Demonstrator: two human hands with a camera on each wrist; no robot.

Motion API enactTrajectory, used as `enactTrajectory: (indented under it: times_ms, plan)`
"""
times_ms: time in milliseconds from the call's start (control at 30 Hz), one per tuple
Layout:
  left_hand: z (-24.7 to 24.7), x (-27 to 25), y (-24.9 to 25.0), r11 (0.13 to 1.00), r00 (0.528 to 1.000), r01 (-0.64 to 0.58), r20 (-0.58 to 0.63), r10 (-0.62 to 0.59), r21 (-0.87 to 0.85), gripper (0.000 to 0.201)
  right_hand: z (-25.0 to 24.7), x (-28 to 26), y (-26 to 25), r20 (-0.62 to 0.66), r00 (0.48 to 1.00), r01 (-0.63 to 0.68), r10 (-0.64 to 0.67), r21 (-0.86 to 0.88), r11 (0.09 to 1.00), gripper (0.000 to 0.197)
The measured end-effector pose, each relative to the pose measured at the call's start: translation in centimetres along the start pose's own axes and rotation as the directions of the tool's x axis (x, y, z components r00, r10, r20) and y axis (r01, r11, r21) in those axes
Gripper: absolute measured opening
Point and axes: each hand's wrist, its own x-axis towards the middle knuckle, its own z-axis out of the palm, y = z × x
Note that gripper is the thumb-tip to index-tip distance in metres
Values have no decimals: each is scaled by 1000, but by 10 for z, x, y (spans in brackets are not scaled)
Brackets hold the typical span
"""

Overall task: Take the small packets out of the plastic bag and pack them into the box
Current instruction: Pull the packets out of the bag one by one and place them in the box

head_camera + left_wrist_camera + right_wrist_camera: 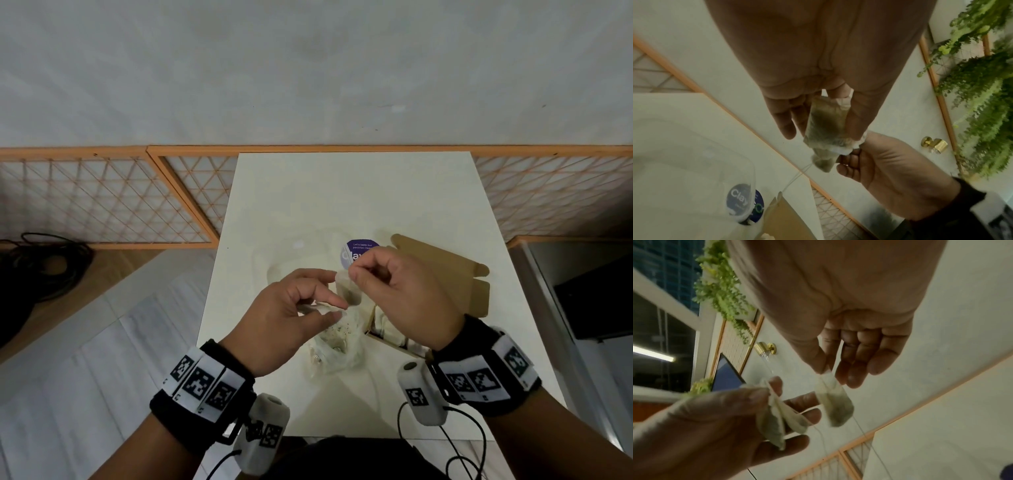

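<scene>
Hands: we are seeing both raised above the white table, close together, each holding small tea-bag packets.
Right hand: thumb and forefinger are pinching the top edge of one packet, which is hanging straight down; the other fingers are curling loosely beside it. In the right wrist view the same packet is dangling from the fingertips, a thin thread trailing below it.
Left hand: it is gripping a small bunch of packets between thumb and fingers; we are counting at least two in the right wrist view, but we cannot tell the exact number.
Left wrist view: the bunch is lying against the left fingers, and the right hand is reaching in at its lower end; blur is keeping us from judging whether the two lots are touching.
Plastic bag: crumpled and clear, it is lying on the table under the hands with more packets inside.
Box: brown cardboard, lid flap standing open, it is sitting just right of the bag; pale packets are showing inside it below the right hand.
Clear container: it is sitting behind the bag, beside a round purple label.
</scene>
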Motion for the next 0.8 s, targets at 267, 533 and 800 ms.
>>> enactTrajectory:
  times_ms: [267,533,800]
  plan:
    - [5,7,-2,949,992,116,-10,-125,-292,13,10,0,0,28,1000,-4,2,76,997,12]
    - [6,15,-12,907,980,86,-129,-152,-413,12,15,5,0,137,981,-174,138,307,935,12]
    - [0,16,-21,895,974,89,-149,-170,-437,43,26,8,1,231,953,-276,196,400,874,19]
